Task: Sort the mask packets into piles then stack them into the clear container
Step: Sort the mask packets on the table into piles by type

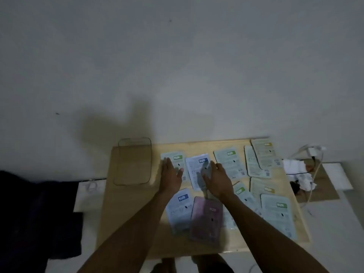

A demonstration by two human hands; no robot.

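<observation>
Out past your hands, a plain pale wall (177,66) fills the upper view, with a soft shadow (118,125) falling on it above the counter's far-left corner. The light wooden counter (126,213) lies beneath your forearms. Well off to the side of your left hand, a dark cloth (37,213) lies heaped on the floor, and nearer the counter edge sits a coiled white cable (91,186). Beyond your right hand, past the counter's edge, you have a crumpled white cloth (295,170), a white charger plug (313,150) with trailing cords, and a brown cardboard sheet (323,188) beneath them.
</observation>
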